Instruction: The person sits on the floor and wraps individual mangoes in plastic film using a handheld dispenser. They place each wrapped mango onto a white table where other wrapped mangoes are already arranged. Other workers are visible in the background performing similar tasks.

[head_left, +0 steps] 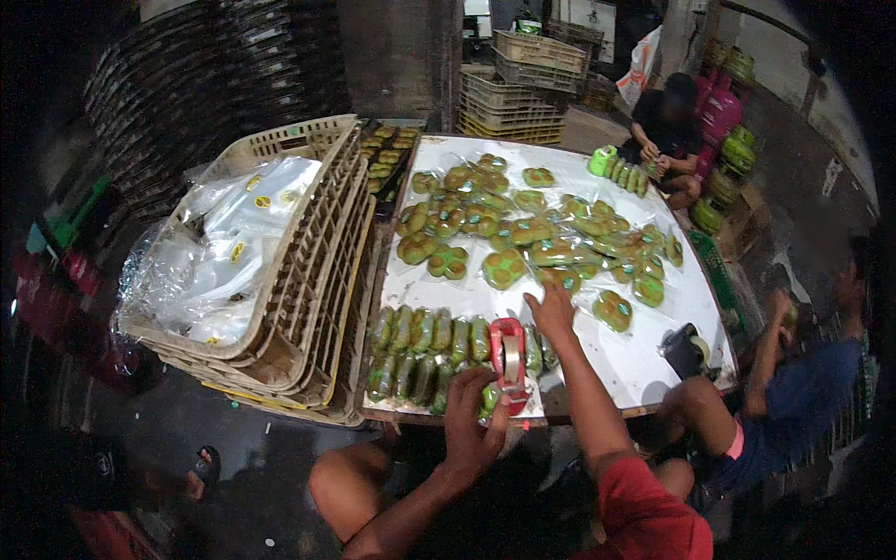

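Observation:
My left hand [471, 420] is at the table's near edge, fingers and thumb curled round a bag of green buns [489, 401], partly hidden by the hand. Just beside it stands a red tape dispenser [510, 350] with a roll of clear tape. Farther right, my right hand [554, 313] stretches over the table with its fingers apart, at the near side of a clear bag of green-brown buns [562, 278]. Many such bags lie in a loose heap [523, 229] beyond it. Left of the dispenser, bagged buns stand packed in two rows [425, 350].
Stacked plastic crates [327, 280] stand left of the white table [597, 373], clear bags [252, 224] in the top one. A black tape dispenser [689, 353] sits near the right edge. One person [667, 131] sits at the far right corner, another [793, 383] at the near right.

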The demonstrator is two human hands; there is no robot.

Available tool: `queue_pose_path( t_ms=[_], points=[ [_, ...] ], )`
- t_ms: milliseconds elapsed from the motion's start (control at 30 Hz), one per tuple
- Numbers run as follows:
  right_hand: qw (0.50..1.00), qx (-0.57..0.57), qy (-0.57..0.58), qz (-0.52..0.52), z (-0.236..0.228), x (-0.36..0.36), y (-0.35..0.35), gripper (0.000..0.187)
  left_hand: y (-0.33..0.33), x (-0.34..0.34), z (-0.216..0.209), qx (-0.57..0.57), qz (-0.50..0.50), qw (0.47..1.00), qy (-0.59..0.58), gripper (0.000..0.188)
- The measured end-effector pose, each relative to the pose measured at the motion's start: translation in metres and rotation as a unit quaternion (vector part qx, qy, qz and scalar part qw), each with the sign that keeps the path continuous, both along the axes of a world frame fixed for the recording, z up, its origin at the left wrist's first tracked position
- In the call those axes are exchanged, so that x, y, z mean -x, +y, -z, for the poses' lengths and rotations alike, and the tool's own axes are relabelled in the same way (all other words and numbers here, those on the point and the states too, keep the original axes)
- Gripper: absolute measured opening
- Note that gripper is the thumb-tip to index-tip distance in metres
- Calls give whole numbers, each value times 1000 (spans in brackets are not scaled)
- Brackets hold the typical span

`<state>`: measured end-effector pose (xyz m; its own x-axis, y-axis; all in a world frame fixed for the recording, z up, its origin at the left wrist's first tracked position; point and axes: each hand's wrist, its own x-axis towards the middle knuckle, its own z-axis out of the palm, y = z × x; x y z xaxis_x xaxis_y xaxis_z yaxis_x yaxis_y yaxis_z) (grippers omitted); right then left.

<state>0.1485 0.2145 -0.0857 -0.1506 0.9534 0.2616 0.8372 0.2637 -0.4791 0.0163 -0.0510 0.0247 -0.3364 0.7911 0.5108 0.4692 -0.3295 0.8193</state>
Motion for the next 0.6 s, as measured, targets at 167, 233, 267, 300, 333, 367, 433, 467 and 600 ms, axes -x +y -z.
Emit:
queue_pose_path(
  t_ms=[167, 233, 267, 300, 333, 367, 433, 467, 600],
  points=[
    [977, 139, -151, -54, 20, 90, 107, 90, 16, 10, 11, 16, 28, 999, 14, 22],
    [962, 209, -171, -30, 33, 107, 122, 115, 16, 20, 7, 42, 24, 999, 9, 20],
    [946, 203, -254, 7, 32, 116, 116, 112, 15, 23, 5, 54, 24, 998, 4, 20],
    [951, 196, -240, -17, 38, 124, 121, 107, 16, 27, 8, 41, 13, 999, 8, 18],
    [953, 191, -234, -21, 51, 104, 136, 102, 20, 26, 11, 50, 22, 998, -1, 19],
    [962, 262, -60, -48, 51, 86, 144, 90, 21, 25, 13, 60, 31, 998, -11, 20],
    [882, 358, 294, -87, 42, 38, 157, 66, 27, 15, 21, 100, 70, 989, -87, 23],
    [820, 382, 405, -131, 32, 38, 141, 63, 27, 17, 27, 135, 71, 977, -148, 26],
    [556, 352, 706, -262, -27, 20, -1, 49, 26, 21, 45, 197, 89, 904, -370, 43]
  ],
)
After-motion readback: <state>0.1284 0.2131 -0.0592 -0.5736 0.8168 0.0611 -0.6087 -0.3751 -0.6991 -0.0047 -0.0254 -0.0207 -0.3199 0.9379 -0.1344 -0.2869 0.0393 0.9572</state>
